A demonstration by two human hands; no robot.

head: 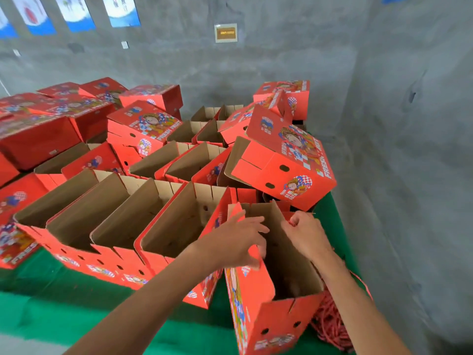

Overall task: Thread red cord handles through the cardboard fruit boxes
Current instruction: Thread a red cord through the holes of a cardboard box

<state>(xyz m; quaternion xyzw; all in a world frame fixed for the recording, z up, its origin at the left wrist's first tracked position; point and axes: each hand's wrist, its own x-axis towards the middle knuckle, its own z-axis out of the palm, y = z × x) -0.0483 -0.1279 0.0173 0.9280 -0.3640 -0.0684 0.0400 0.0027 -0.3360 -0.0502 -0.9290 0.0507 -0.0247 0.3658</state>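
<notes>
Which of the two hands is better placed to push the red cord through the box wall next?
The right hand, probably: it already pinches the red cord at the open box's far right wall. The left hand only holds the left wall.

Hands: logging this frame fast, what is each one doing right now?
Left hand: fingers pinch a flap of the open red cardboard fruit box.
Right hand: fingers curled, pinching a red cord.
</notes>
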